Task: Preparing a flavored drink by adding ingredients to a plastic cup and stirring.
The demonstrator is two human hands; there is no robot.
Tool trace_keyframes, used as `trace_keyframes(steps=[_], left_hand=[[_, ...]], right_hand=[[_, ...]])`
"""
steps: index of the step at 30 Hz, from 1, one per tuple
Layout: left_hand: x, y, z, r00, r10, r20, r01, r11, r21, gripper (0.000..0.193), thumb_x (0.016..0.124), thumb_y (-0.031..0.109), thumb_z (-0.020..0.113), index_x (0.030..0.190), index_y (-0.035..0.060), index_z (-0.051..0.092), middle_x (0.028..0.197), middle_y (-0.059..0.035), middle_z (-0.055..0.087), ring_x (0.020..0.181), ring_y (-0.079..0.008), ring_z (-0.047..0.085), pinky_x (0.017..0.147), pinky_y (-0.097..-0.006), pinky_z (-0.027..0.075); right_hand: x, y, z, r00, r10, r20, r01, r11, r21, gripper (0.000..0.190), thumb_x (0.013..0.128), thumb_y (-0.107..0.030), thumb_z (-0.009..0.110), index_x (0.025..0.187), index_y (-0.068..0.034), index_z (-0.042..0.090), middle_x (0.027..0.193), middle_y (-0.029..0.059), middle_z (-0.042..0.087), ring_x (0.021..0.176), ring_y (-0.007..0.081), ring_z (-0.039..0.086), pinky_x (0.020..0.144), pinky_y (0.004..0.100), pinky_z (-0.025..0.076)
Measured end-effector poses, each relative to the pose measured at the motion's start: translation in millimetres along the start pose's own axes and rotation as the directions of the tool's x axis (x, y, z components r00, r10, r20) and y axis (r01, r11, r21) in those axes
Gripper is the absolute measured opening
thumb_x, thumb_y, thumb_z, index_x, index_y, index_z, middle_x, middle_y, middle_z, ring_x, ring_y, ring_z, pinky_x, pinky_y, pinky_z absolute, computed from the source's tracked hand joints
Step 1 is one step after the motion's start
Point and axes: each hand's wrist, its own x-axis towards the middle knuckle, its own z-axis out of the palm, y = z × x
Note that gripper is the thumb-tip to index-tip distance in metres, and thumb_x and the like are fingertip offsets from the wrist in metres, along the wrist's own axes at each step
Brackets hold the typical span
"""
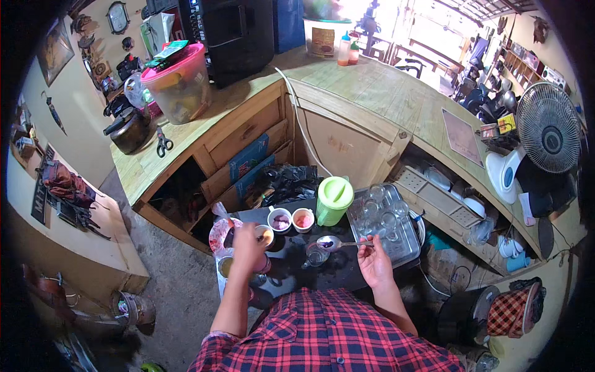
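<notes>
My right hand (pixel 374 262) holds a metal spoon (pixel 329 243) by its handle, with something dark in the bowl, over a glass mug (pixel 317 255). My left hand (pixel 248 246) is blurred beside a cup with yellowish contents (pixel 265 235); whether it grips anything is unclear. Behind stand a white cup with purple contents (pixel 280 220) and one with pink contents (pixel 303 220). A green lidded pitcher (pixel 334 202) stands next to a metal tray (pixel 409 251) of glass mugs. A patterned red-and-white container (pixel 217 236) and several jars are at the left, partly hidden by my left arm.
A wooden counter (pixel 372 93) curves around the low dark table (pixel 297 279). On it are scissors (pixel 163 142), a dark pot (pixel 130 132), a pink-lidded bucket (pixel 179 88) and a fan (pixel 549 128). A white cable (pixel 304 125) hangs down, and a black plastic bag (pixel 290 183) lies behind the table.
</notes>
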Motion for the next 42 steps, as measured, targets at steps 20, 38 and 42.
trace_keyframes(steps=[20, 38, 42], left_hand=[[-51.8, 47.1, 112.1, 0.980, 0.200, 0.007, -0.143, 0.724, -0.675, 0.026, 0.065, 0.005, 0.077, 0.066, -0.0046, 0.053, 0.127, -0.0264, 0.052, 0.113, -0.0383, 0.055, 0.088, -0.0384, 0.049], [-45.7, 86.4, -4.1, 0.703, 0.573, -0.421, -0.704, 0.644, -0.299, 0.024, 0.059, -0.005, 0.071, 0.066, -0.0034, 0.048, 0.133, -0.0275, 0.047, 0.126, -0.0485, 0.040, 0.099, -0.0515, 0.042], [-49.0, 97.6, -14.7, 0.710, 0.562, -0.423, -0.689, 0.679, -0.253, 0.023, 0.057, -0.004, 0.071, 0.069, -0.0028, 0.052, 0.133, -0.0259, 0.047, 0.126, -0.0490, 0.040, 0.100, -0.0527, 0.041]], right_hand=[[6.0, 12.3, -0.2, 0.899, -0.331, 0.286, 0.436, 0.733, -0.522, 0.022, 0.099, -0.017, 0.046, 0.096, 0.002, 0.058, 0.094, 0.0172, 0.066, 0.071, 0.0178, 0.066, 0.063, 0.0272, 0.054], [-47.3, -14.9, 64.6, 0.752, -0.347, 0.560, 0.639, 0.592, -0.491, 0.032, 0.101, -0.020, 0.042, 0.084, 0.002, 0.058, 0.079, 0.0080, 0.059, 0.065, 0.0145, 0.061, 0.061, 0.0260, 0.052], [-37.5, 0.2, 58.0, 0.813, -0.306, 0.495, 0.539, 0.717, -0.442, 0.034, 0.102, -0.025, 0.039, 0.089, 0.000, 0.057, 0.080, 0.0088, 0.059, 0.069, 0.0162, 0.061, 0.064, 0.0285, 0.051]])
